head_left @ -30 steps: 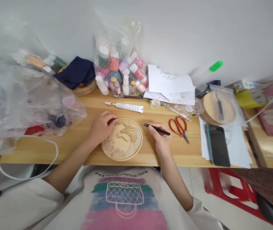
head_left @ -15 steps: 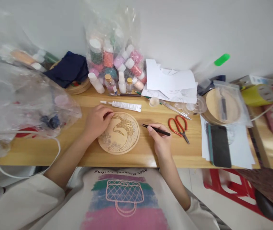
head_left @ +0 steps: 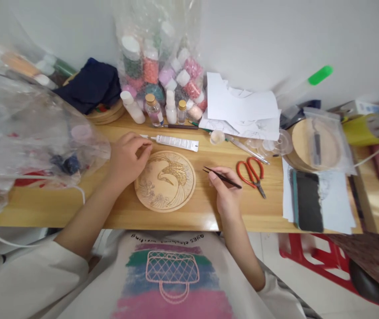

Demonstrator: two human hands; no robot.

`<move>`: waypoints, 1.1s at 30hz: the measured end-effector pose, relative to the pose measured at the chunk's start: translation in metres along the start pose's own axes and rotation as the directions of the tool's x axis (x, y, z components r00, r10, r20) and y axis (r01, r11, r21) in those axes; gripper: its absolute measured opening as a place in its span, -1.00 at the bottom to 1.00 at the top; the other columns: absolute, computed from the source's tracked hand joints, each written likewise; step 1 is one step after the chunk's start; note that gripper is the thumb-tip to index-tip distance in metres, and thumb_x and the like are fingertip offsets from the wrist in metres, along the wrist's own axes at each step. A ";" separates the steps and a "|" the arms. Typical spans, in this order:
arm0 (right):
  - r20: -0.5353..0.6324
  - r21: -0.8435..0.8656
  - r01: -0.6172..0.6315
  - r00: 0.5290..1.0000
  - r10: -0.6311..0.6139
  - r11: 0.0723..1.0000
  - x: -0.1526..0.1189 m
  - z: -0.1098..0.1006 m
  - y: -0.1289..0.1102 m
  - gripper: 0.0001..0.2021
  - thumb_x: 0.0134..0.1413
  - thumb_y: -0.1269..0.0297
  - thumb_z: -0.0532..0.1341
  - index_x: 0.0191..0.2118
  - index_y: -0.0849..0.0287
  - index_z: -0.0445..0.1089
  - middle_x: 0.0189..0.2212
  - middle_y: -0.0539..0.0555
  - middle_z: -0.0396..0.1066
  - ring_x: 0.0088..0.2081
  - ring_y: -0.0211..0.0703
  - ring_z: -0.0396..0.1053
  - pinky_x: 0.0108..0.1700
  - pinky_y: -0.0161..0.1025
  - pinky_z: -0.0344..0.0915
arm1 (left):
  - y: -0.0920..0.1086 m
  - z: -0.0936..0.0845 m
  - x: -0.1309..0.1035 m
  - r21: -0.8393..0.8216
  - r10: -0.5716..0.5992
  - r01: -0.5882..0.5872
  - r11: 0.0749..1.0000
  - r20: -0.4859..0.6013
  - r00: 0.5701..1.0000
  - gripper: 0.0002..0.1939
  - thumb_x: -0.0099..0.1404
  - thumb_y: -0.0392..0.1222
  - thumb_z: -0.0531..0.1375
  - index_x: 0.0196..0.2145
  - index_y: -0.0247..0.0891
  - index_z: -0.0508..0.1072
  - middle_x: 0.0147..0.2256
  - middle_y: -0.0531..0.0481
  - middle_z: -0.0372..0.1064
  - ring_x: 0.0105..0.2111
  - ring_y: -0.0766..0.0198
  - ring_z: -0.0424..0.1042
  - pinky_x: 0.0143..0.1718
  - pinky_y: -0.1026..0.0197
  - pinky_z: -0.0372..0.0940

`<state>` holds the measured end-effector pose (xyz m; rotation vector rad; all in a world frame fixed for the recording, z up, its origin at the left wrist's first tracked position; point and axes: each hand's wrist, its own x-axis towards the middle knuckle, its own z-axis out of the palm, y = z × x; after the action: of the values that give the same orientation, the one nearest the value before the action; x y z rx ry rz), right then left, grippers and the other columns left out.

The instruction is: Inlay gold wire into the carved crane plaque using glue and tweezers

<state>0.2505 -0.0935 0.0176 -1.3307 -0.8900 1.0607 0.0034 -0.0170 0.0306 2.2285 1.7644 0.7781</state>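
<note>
1. plainly, the tweezers (head_left: 221, 176) lie slantwise: their tips point left, towards the disc (head_left: 165, 181), and the long axis runs from there rightward and nearer the body.
2. right of the disc, and apart from it, the right hand (head_left: 227, 190) grips them between thumb and fingers.
3. at the disc's far left edge, the left hand (head_left: 127, 157) is loosely curled; whether it grips anything i cannot tell.
4. the tweezers are slim and black, tips slightly parted. the disc is round, pale and flat, bearing a line-drawn bird with golden-brown plumage.
5. under the disc, the desk (head_left: 205, 215) is striped wood.
6. behind the disc come a white tube (head_left: 177, 142), bagged jars (head_left: 151, 71) and a pale wall (head_left: 259, 40); well right of it, scissors (head_left: 252, 175) and a dark phone (head_left: 309, 201).
</note>
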 end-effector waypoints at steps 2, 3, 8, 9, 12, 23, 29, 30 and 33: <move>-0.024 -0.029 0.042 0.999 -0.043 0.999 -0.002 0.001 0.003 -0.87 0.05 0.20 0.33 -0.28 0.09 0.49 -0.36 0.01 0.51 -0.40 -0.25 0.41 -0.30 -0.26 0.39 | -0.002 -0.002 0.006 0.048 0.035 -0.034 0.998 -0.016 0.999 -0.83 0.37 -0.13 0.09 -0.24 -0.14 0.47 -0.26 -0.04 0.40 -0.18 0.11 0.42 -0.08 -0.03 0.37; -0.037 -0.069 0.068 0.997 -0.071 0.995 -0.003 0.001 0.005 -0.88 0.10 0.20 0.30 -0.24 0.09 0.48 -0.33 0.02 0.51 -0.36 -0.24 0.43 -0.28 -0.26 0.39 | -0.002 -0.003 0.009 0.071 0.056 -0.054 0.996 -0.019 0.998 -0.83 0.37 -0.12 0.09 -0.22 -0.14 0.48 -0.23 -0.06 0.40 -0.16 0.09 0.41 -0.06 -0.04 0.36; 0.015 -0.441 0.239 0.966 -0.259 0.865 0.001 -0.007 0.015 -0.81 0.20 0.28 0.18 -0.08 0.12 0.42 -0.21 0.13 0.51 -0.20 -0.13 0.47 -0.14 -0.15 0.42 | -0.006 -0.002 0.025 0.124 0.153 -0.161 0.979 0.067 0.986 -0.79 0.32 -0.13 0.18 -0.10 -0.15 0.48 -0.11 -0.11 0.40 -0.10 0.01 0.38 -0.06 -0.08 0.34; 0.067 -0.537 0.279 0.955 -0.289 0.796 0.003 -0.011 0.015 -0.78 0.20 0.32 0.16 -0.06 0.13 0.42 -0.20 0.15 0.51 -0.21 -0.10 0.47 -0.14 -0.13 0.42 | -0.006 -0.001 0.028 0.124 0.170 -0.182 0.976 0.099 0.980 -0.79 0.32 -0.14 0.18 -0.09 -0.14 0.49 -0.10 -0.11 0.41 -0.08 0.00 0.38 -0.05 -0.08 0.34; 0.250 -0.723 0.419 0.900 -0.357 0.550 0.006 -0.026 0.013 -0.64 0.12 0.52 0.05 -0.04 0.13 0.45 -0.17 0.17 0.51 -0.13 -0.02 0.45 -0.08 -0.05 0.41 | -0.007 0.004 0.035 0.101 0.199 -0.221 0.970 0.191 0.961 -0.81 0.31 -0.15 0.21 -0.12 -0.13 0.50 -0.09 -0.10 0.41 -0.04 -0.01 0.37 -0.01 -0.09 0.32; 0.453 -0.850 0.504 0.846 -0.280 0.149 0.002 -0.055 0.003 -0.52 0.22 0.55 -0.05 0.09 0.06 0.45 -0.06 0.18 0.47 -0.08 0.01 0.36 -0.02 -0.04 0.35 | -0.007 0.013 0.041 0.068 0.210 -0.243 0.968 0.318 0.925 -0.70 0.40 -0.12 0.13 0.02 -0.28 0.45 -0.05 -0.03 0.35 0.06 0.08 0.33 0.16 0.00 0.20; 0.457 -0.851 0.511 0.835 -0.308 0.123 -0.002 -0.055 0.005 -0.54 0.23 0.54 -0.04 0.04 0.08 0.49 -0.06 0.17 0.47 -0.10 -0.01 0.36 -0.05 -0.07 0.36 | -0.011 0.018 0.043 0.066 0.217 -0.248 0.966 0.307 0.927 -0.70 0.32 -0.18 0.22 0.00 -0.27 0.48 -0.06 -0.08 0.36 0.05 0.01 0.34 0.11 -0.07 0.22; 0.456 -0.850 0.511 0.836 -0.307 0.129 -0.002 -0.055 0.006 -0.53 0.22 0.55 -0.04 0.05 0.08 0.49 -0.06 0.18 0.46 -0.10 -0.01 0.35 -0.04 -0.05 0.36 | -0.012 0.019 0.044 0.062 0.226 -0.256 0.965 0.302 0.926 -0.70 0.31 -0.18 0.23 -0.01 -0.25 0.48 -0.06 -0.08 0.36 0.04 0.00 0.34 0.10 -0.08 0.23; 0.444 -0.850 0.501 0.849 -0.288 0.166 -0.002 -0.055 0.006 -0.51 0.19 0.56 -0.03 0.07 0.04 0.48 -0.06 0.17 0.45 -0.11 0.00 0.35 -0.02 0.00 0.36 | -0.012 0.020 0.044 0.061 0.228 -0.256 0.965 0.293 0.928 -0.67 0.29 -0.19 0.24 0.02 -0.24 0.47 -0.05 -0.10 0.37 0.04 -0.02 0.34 0.08 -0.08 0.23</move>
<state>0.3017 -0.1125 0.0084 -1.7773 -2.1290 0.0588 0.0098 0.0309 0.0208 2.5084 1.4405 0.3893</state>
